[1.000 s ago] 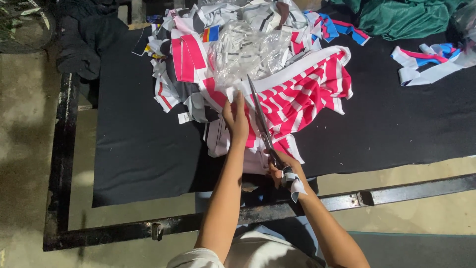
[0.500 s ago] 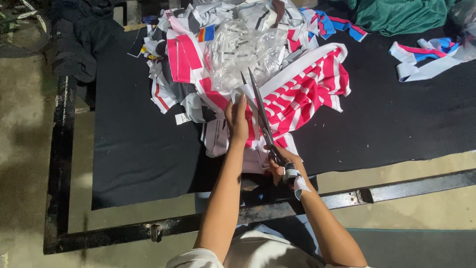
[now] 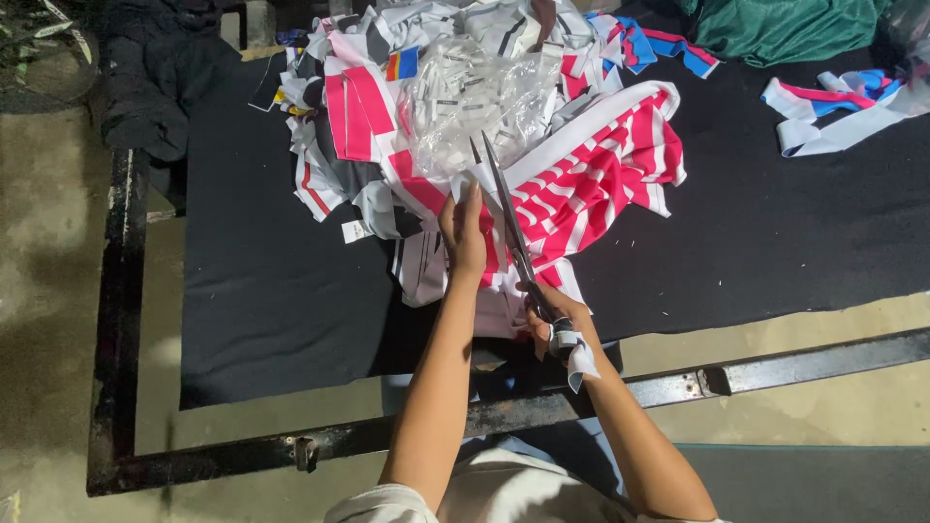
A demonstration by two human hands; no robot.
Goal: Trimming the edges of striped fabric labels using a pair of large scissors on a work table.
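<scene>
My right hand grips the handles of long metal scissors, whose blades are slightly parted and point away from me into the cloth. A white strip is wrapped around this hand's fingers. My left hand presses flat on a pink-and-white striped fabric, just left of the blades. The fabric lies on a black table cover. Behind it sits a pile of pink, white and grey cloth scraps with a clear plastic bag on top.
A black metal frame edges the table near me and at the left. Blue, white and pink strips lie at the far right. Green cloth sits at the back right, dark cloth at the back left.
The scissors and both hands have edged slightly forward along the striped fabric. The view has shifted a little.
</scene>
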